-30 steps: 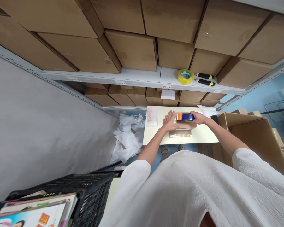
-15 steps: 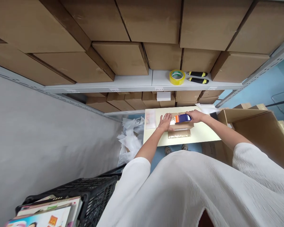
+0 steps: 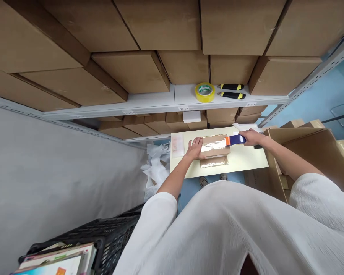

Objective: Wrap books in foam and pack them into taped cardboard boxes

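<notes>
A small cardboard box (image 3: pixel 215 149) lies on the cream table, with a shiny strip of clear tape along its top. At the box's left end rests my left hand (image 3: pixel 194 148), fingers spread on top and thumb against the front side. My right hand (image 3: pixel 250 136) is closed around a blue and orange tape dispenser (image 3: pixel 237 139). The dispenser's orange end meets the box's upper right edge. In front of the box, a taped cardboard flap or second flat piece (image 3: pixel 214 162) shows; which of these it is I cannot tell.
Shelves of cardboard boxes (image 3: pixel 183 67) stand beyond the cream table (image 3: pixel 246 162). A yellow tape roll (image 3: pixel 205 92) and two utility knives (image 3: pixel 231 91) lie on the shelf. A large open carton (image 3: pixel 306 152) is at right; white plastic wrapping (image 3: pixel 157 168) and a black crate (image 3: pixel 114 240) are at left.
My right hand has drawn the tape dispenser rightward across the box top to its right edge, with tape now showing along the top. My left hand stays on the box. The view has shifted slightly.
</notes>
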Motion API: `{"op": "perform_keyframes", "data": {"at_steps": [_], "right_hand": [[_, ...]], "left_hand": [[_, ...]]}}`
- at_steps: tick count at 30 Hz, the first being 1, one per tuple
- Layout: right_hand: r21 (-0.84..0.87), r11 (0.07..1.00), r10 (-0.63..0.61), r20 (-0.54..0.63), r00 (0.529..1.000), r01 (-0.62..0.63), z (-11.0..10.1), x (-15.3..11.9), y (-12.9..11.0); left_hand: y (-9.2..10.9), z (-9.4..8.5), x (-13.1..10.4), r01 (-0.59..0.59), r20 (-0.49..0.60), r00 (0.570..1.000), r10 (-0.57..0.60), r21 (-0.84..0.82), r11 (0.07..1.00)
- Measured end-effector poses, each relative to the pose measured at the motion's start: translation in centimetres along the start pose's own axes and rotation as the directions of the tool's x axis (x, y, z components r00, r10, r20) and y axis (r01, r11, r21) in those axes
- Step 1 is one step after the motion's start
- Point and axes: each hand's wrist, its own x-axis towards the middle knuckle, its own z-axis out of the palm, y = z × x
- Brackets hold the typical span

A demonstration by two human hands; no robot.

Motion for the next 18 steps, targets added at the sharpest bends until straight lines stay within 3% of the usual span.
{"op": "perform_keyframes", "data": {"at_steps": [12, 18], "right_hand": [[0.06, 0.998, 0.021, 0.004, 1.0, -0.021, 1.9, -2.4, 4.3], [0.046, 0.999, 0.013, 0.02, 1.0, -0.013, 3.0, -1.1, 5.1]], "left_hand": [[0.4, -1.0, -0.1, 0.03, 0.051, 0.998, -0.032, 0.039, 0.999], [0.6, -1.2, -0.2, 0.047, 0.067, 0.996, -0.051, 0.05, 0.998]]}}
